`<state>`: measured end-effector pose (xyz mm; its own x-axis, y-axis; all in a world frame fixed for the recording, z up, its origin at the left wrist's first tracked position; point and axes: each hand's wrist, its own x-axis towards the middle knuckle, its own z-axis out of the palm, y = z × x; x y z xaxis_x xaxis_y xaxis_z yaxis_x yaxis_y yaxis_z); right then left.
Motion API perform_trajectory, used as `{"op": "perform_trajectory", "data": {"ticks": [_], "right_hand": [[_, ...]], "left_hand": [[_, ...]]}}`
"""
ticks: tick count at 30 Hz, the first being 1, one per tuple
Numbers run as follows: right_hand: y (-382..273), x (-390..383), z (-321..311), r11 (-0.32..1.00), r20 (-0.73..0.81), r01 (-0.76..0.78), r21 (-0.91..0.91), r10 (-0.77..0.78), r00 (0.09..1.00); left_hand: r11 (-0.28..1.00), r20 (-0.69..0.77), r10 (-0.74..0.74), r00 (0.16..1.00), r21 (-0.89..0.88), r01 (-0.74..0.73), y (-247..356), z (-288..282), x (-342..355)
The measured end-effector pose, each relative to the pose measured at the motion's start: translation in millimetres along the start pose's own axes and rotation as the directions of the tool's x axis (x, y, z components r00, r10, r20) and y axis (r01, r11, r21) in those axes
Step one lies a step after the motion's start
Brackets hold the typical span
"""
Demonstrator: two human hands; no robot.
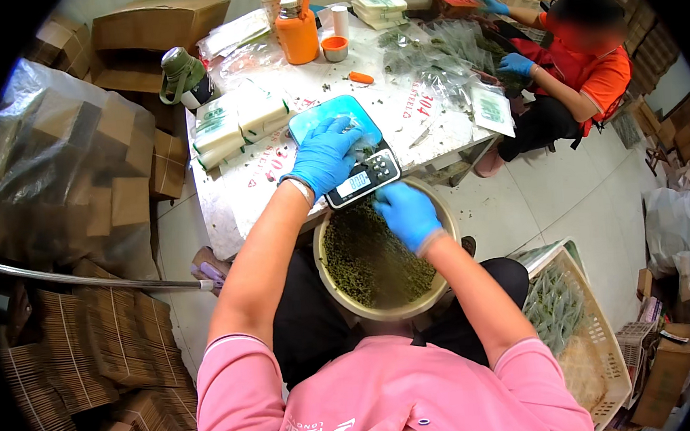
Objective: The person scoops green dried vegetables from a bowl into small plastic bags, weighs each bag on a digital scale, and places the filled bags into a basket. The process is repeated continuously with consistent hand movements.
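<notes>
On the table's near edge stands a digital scale [364, 183] with a blue top and a lit display. My left hand [326, 159], in a blue glove, lies over its platform, its fingers closed on a small clear plastic bag [364, 147]. Between my knees is a round cream basin [325, 278] holding a heap of small dark-green dried pieces [356, 251]. My right hand [410, 217], also gloved in blue, is above the basin's far right part, close to the scale. Its fingers are bent together; their tips and anything in them are hidden.
Stacks of white packets [232, 123], an orange flask [297, 37] and a green flask [184, 76] stand on the table [222, 197]. Across at the right, a co-worker [584, 67] handles bags. A crate [591, 309] with filled bags sits right; cardboard stacks [72, 350] lie left.
</notes>
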<state>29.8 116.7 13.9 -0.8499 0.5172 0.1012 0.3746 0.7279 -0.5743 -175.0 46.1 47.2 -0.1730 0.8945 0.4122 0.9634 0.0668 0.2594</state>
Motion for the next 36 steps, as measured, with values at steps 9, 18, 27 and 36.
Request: {"op": "perform_trajectory", "data": {"ticks": [9,18,27,36], "right_hand": [[54,-128,50,0.961,0.257,-0.174,-0.216,0.228,0.939],[19,-99,28,0.951,0.425,-0.129,-0.282,0.245,0.871],[-14,-83,15,0.954,0.194,-0.216,-0.206,0.256,0.947],[26,-69,12,0.983,0.168,0.038,-0.179,-0.007,0.986]], "left_hand": [[0.967,-0.035,0.062,0.997,-0.247,-0.068,91,9,-97],[0.898,0.475,-0.092,0.875,-0.34,0.279,114,46,-143],[0.817,0.567,-0.274,0.777,-0.289,0.499,105,69,-149],[0.93,0.348,-0.173,0.921,-0.251,0.27,109,31,-142]]}}
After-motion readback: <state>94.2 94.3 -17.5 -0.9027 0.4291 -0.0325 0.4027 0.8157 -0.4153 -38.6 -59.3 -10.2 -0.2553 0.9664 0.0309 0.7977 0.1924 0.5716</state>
